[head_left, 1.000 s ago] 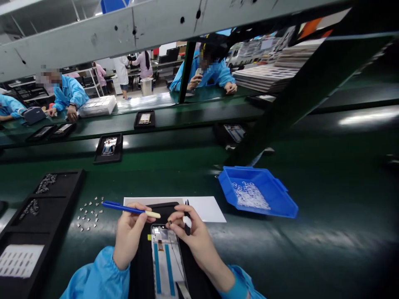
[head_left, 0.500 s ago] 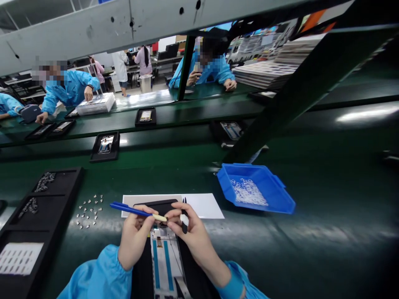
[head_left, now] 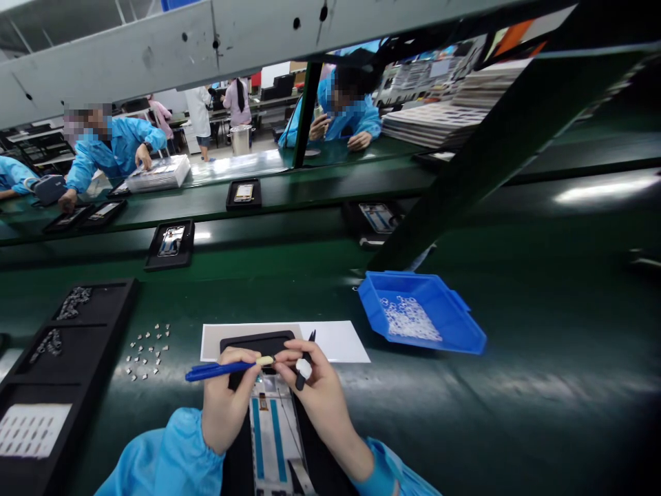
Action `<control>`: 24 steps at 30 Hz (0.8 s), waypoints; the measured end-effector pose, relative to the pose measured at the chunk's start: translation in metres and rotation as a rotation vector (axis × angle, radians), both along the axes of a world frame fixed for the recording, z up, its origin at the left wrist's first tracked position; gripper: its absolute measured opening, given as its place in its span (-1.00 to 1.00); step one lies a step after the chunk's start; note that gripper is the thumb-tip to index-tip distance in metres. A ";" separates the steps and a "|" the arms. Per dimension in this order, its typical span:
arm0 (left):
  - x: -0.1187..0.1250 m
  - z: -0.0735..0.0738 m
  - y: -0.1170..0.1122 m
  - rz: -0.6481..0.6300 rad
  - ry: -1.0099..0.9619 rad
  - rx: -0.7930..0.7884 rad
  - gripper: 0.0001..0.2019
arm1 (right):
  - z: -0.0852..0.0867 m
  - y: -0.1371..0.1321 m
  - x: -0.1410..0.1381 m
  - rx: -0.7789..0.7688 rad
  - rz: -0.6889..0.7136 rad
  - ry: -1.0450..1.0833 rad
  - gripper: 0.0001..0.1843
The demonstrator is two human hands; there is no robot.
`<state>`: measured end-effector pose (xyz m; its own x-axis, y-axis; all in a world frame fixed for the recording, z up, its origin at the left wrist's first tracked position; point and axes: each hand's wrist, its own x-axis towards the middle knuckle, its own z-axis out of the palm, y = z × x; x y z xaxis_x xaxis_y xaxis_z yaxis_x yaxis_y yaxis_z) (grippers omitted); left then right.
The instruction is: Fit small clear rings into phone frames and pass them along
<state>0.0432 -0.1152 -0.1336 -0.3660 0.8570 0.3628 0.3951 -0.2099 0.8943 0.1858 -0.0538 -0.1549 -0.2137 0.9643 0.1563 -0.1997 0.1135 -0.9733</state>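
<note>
Tilted the other way since moments earlier, the blue pen-like tool (head_left: 219,370) sits pinched in your left grip (head_left: 224,405); your right grip (head_left: 321,398) clasps a black tool (head_left: 300,381).

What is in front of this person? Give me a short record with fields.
Left hand: holds blue pen-like tool, pale tip at the right fingertips
Right hand: also holds black pointed tool
Below hands: phone-like frame with blue strips, on black tray
Bench left: compartment tray, small scattered parts
Bench right: blue bin of small whitish pieces
</note>
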 end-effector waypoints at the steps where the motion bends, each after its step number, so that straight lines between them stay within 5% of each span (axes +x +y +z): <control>1: 0.000 -0.001 -0.001 -0.009 0.025 0.018 -0.91 | 0.001 0.000 0.000 0.004 -0.008 -0.004 -0.65; 24: 0.002 -0.003 -0.001 -0.070 0.204 0.140 -0.92 | 0.000 -0.001 -0.002 0.081 -0.036 -0.013 -0.75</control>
<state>0.0449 -0.1162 -0.1365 -0.2145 0.8137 0.5402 0.5445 -0.3596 0.7578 0.1842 -0.0551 -0.1551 -0.1817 0.9556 0.2318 -0.1810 0.1992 -0.9631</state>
